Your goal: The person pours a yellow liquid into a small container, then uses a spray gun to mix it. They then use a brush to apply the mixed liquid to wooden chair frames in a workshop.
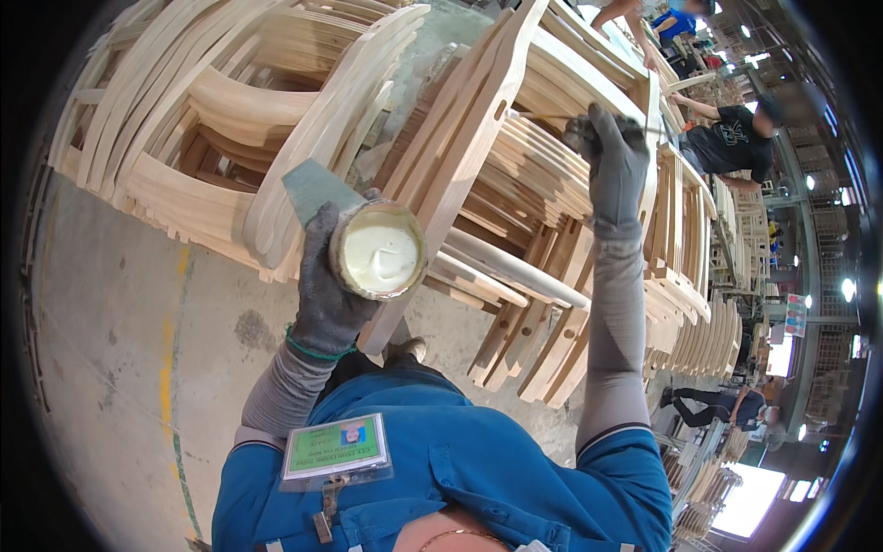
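L hand [322,281] grips tub [379,250]; R hand [614,166] nr frame edge [650,175]; floor [120,350] at L.

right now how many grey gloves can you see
2: one on the left hand, which holds a tub of pale paste; one on the right hand, up by the wooden frames. Others farther back may be hidden.
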`<act>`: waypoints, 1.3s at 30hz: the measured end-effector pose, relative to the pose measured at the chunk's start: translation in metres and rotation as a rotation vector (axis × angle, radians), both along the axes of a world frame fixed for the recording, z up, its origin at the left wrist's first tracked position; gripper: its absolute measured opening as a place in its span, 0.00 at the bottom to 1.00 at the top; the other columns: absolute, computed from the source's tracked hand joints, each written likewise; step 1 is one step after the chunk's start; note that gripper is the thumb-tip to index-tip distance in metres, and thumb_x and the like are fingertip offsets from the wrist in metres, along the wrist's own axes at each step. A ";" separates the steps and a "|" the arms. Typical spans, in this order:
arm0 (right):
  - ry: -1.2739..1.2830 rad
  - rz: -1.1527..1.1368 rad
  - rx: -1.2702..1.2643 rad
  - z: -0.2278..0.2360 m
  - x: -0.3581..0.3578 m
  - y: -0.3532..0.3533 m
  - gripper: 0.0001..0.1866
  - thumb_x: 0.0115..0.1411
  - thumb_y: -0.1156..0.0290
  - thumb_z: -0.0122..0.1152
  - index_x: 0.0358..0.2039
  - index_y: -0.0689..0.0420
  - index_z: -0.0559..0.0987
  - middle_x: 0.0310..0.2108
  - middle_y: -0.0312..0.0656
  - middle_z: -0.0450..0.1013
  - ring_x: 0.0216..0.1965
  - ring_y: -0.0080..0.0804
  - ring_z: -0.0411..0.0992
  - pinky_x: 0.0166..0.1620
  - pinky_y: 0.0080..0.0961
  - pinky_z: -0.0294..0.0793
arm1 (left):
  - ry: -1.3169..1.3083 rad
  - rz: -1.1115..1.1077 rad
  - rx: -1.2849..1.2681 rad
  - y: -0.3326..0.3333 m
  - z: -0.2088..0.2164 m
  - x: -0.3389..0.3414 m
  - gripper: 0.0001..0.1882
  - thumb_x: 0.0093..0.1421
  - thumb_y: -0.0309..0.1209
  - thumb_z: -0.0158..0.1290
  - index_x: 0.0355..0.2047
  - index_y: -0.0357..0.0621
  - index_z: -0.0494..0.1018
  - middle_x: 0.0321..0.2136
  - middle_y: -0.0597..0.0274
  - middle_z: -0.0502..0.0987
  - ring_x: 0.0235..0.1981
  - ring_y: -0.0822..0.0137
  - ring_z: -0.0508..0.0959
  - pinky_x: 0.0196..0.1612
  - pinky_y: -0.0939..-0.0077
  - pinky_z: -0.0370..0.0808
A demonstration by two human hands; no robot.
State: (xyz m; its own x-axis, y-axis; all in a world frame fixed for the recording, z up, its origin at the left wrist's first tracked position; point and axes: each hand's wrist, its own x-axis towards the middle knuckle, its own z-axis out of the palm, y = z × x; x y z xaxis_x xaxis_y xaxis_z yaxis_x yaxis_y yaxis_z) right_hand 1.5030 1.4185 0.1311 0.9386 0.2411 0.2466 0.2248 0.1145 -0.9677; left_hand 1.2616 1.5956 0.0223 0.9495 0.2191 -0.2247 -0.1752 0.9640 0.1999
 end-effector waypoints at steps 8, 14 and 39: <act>-0.112 0.087 -0.280 -0.009 0.053 0.024 0.12 0.53 0.69 0.66 0.31 0.65 0.75 0.28 0.45 0.75 0.29 0.31 0.76 0.33 0.23 0.81 | 0.149 0.078 0.350 0.011 -0.020 -0.012 0.32 0.64 0.53 0.33 0.60 0.43 0.56 0.54 0.53 0.65 0.55 0.55 0.67 0.53 0.48 0.70; -0.240 0.050 -0.509 -0.018 0.062 0.031 0.14 0.52 0.64 0.66 0.26 0.64 0.77 0.22 0.40 0.76 0.24 0.23 0.76 0.30 0.18 0.76 | 0.041 0.011 0.033 0.020 -0.009 -0.013 0.31 0.64 0.54 0.33 0.60 0.46 0.56 0.55 0.55 0.65 0.55 0.55 0.67 0.50 0.44 0.71; -0.496 -0.031 -0.616 -0.036 0.012 0.020 0.05 0.53 0.74 0.62 0.28 0.62 0.78 0.26 0.41 0.77 0.29 0.23 0.74 0.35 0.21 0.73 | 0.039 0.008 0.136 0.017 -0.011 -0.006 0.30 0.65 0.51 0.34 0.60 0.44 0.55 0.56 0.53 0.64 0.57 0.54 0.65 0.52 0.44 0.69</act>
